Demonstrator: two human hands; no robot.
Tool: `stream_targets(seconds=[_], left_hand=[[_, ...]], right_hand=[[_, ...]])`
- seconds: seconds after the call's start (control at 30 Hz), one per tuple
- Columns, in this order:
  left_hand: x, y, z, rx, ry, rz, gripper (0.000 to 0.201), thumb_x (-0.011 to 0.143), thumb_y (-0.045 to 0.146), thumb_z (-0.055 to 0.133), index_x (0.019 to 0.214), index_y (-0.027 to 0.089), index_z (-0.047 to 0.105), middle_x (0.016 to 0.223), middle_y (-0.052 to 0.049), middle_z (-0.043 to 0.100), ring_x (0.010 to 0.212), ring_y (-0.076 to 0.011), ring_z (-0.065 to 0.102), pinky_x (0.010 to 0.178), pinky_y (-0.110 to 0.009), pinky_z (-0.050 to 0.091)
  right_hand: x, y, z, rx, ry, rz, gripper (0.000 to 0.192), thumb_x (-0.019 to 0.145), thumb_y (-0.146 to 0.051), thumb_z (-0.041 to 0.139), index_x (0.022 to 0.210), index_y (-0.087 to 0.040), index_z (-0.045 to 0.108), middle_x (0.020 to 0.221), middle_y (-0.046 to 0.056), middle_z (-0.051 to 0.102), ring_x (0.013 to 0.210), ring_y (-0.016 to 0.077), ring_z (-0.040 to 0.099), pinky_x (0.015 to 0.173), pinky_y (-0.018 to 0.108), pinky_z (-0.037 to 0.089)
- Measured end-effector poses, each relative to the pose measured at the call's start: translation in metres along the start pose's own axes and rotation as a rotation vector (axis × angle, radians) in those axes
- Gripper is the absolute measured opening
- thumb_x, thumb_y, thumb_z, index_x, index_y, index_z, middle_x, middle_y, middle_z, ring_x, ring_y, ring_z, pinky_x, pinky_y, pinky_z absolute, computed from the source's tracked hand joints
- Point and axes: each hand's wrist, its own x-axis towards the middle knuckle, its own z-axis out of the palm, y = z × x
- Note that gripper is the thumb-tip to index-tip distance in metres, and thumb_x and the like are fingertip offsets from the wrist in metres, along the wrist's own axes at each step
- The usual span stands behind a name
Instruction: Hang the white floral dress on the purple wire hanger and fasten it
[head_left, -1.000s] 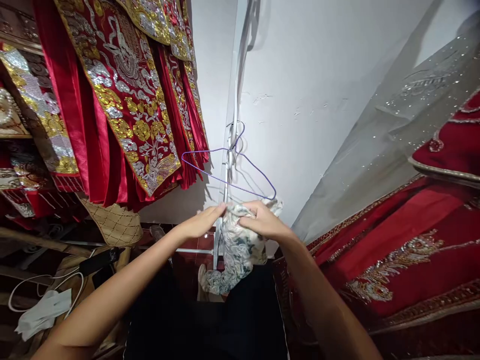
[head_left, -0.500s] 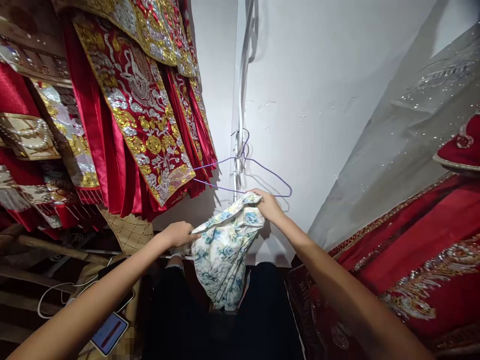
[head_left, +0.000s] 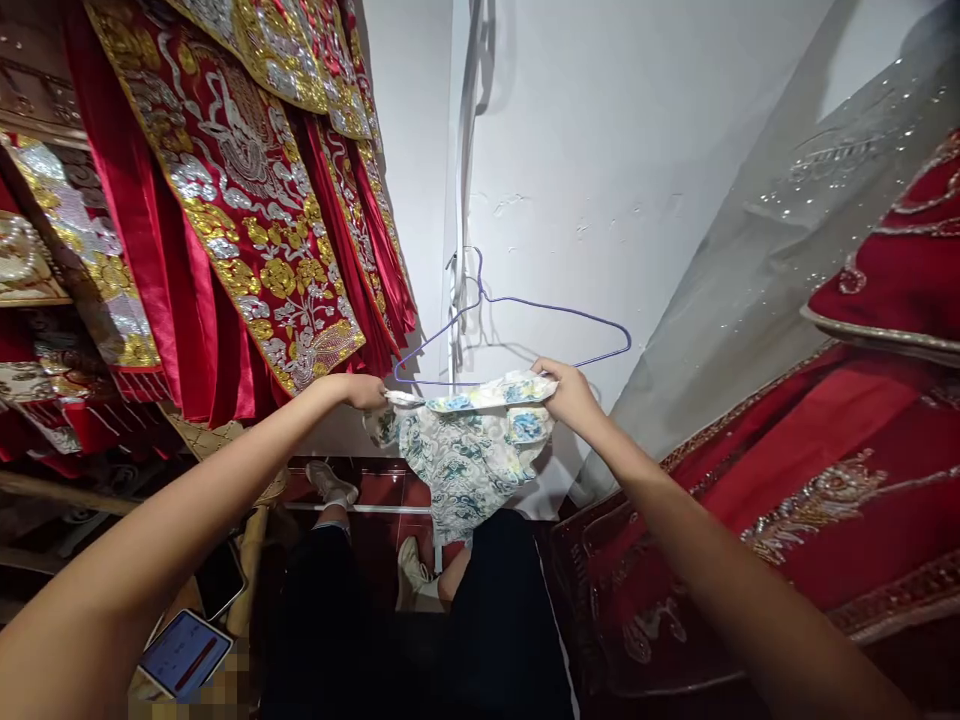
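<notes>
A white floral garment (head_left: pixel 469 470) with blue and green print hangs between my hands, its upper edge drawn out almost level. My left hand (head_left: pixel 365 391) pinches the left end of that edge. At the right end, my right hand (head_left: pixel 568 390) grips the cloth with the thumb and fingers closed. Just behind and above is a purple wire hanger (head_left: pixel 551 307), hanging by its hook near a white strap (head_left: pixel 459 170) on the wall. Part of the hanger's lower bar is hidden by the garment; I cannot tell whether cloth touches it.
Red embroidered garments (head_left: pixel 247 190) hang at the left, by a white wall (head_left: pixel 585 120). Sheer sparkling fabric (head_left: pixel 757 230) and red beaded cloth (head_left: pixel 787 450) fill the right. A phone (head_left: pixel 186 655) with a lit screen lies low left, near a wooden pole (head_left: pixel 247 570).
Both hands have risen and moved apart, so the garment's slanting upper edge is now nearly level and stretched. The hanger has turned and looks wider. My view has shifted somewhat.
</notes>
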Motion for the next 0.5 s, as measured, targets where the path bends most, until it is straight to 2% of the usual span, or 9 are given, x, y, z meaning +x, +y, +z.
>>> stream_targets(seconds=[0.03,0.1,0.2,0.27,0.33,0.4,0.47,0.5], left_hand=[[0.003,-0.001,0.001,-0.003,-0.009,-0.001,0.006,0.073,0.020,0.066,0.068,0.017,0.069,0.068,-0.005,0.071,0.064,-0.0191,0.063,0.067,-0.026,0.047],[0.006,-0.004,0.002,-0.002,0.062,-0.022,0.011,0.077,0.022,0.062,0.070,0.018,0.068,0.074,-0.006,0.072,0.069,-0.0198,0.064,0.069,-0.026,0.047],[0.005,-0.003,-0.007,0.002,0.298,-0.063,0.026,0.089,0.028,0.045,0.082,0.017,0.067,0.091,-0.012,0.072,0.085,-0.0247,0.066,0.077,-0.031,0.048],[0.007,0.004,-0.015,-0.071,0.499,0.023,0.030,0.094,0.030,0.039,0.095,0.016,0.065,0.100,-0.013,0.070,0.092,-0.0253,0.064,0.082,-0.033,0.048],[0.011,0.015,-0.023,-0.206,0.656,0.185,0.029,0.095,0.028,0.039,0.111,0.016,0.060,0.104,-0.011,0.069,0.093,-0.0229,0.064,0.085,-0.033,0.049],[0.019,0.025,-0.026,-0.310,0.701,0.308,0.032,0.094,0.022,0.040,0.122,0.017,0.055,0.105,-0.008,0.070,0.093,-0.0203,0.065,0.086,-0.031,0.049],[0.027,0.030,-0.025,-0.333,0.678,0.352,0.031,0.092,0.017,0.041,0.119,0.017,0.059,0.105,-0.008,0.070,0.094,-0.0199,0.065,0.087,-0.031,0.048],[0.030,0.030,-0.024,-0.319,0.664,0.359,0.029,0.092,0.017,0.042,0.113,0.017,0.061,0.104,-0.008,0.070,0.095,-0.0203,0.065,0.087,-0.031,0.048]], right_hand=[[-0.002,0.001,0.004,0.021,-0.011,0.014,0.005,0.066,-0.020,0.059,0.070,-0.019,0.059,0.057,-0.003,0.058,0.055,0.0144,0.050,0.054,0.024,0.033],[-0.004,0.003,0.011,0.046,-0.020,0.034,0.006,0.066,-0.021,0.060,0.072,-0.019,0.060,0.055,-0.004,0.056,0.053,0.0133,0.047,0.053,0.024,0.031],[-0.004,0.002,0.019,0.089,-0.015,0.019,0.005,0.066,-0.021,0.061,0.071,-0.019,0.060,0.056,-0.004,0.056,0.053,0.0130,0.047,0.053,0.023,0.031],[-0.004,-0.005,0.023,0.166,-0.020,-0.005,0.003,0.066,-0.020,0.059,0.069,-0.019,0.059,0.060,-0.003,0.057,0.057,0.0141,0.050,0.054,0.024,0.033],[-0.007,-0.017,0.027,0.247,-0.048,-0.021,0.004,0.067,-0.019,0.057,0.070,-0.019,0.060,0.066,-0.001,0.062,0.062,0.0162,0.056,0.057,0.025,0.038],[-0.013,-0.030,0.026,0.256,-0.090,-0.033,0.014,0.069,-0.018,0.058,0.080,-0.019,0.067,0.075,0.002,0.067,0.069,0.0188,0.061,0.061,0.027,0.042],[-0.020,-0.038,0.018,0.187,-0.068,-0.022,0.037,0.070,-0.018,0.060,0.105,-0.019,0.070,0.076,0.002,0.069,0.070,0.0198,0.062,0.061,0.028,0.044],[-0.022,-0.039,0.011,0.144,-0.012,-0.004,0.051,0.070,-0.018,0.062,0.121,-0.020,0.066,0.075,0.001,0.068,0.067,0.0196,0.062,0.060,0.028,0.043]])
